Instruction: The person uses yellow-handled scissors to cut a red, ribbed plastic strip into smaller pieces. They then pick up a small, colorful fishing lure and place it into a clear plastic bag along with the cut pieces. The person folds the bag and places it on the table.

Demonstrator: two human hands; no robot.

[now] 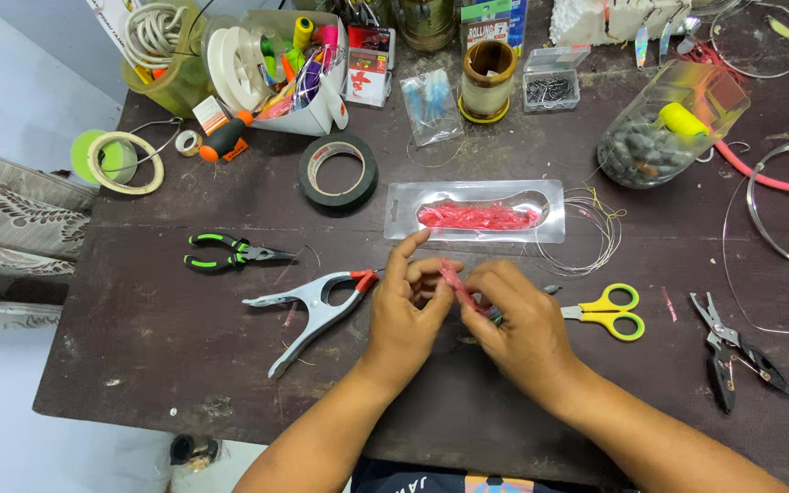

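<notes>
My left hand (406, 306) and my right hand (520, 319) meet over the dark table (184, 347), near its front edge. Together they pinch a small pink soft lure (452, 277) between the fingertips. My left index finger points up. Just behind the hands lies a clear plastic blister tray (475, 212) holding more pink lures. A grey spring clamp (317, 309) with red tips lies just left of my left hand. Yellow-handled scissors (609, 312) lie just right of my right hand, partly hidden by it.
Green-handled pliers (228, 253) lie at the left, black pliers (732, 351) at the right. A black tape roll (339, 172), a coil of thin wire (586, 233), a clear jar of weights (664, 128), line spools and tubs of tackle crowd the back.
</notes>
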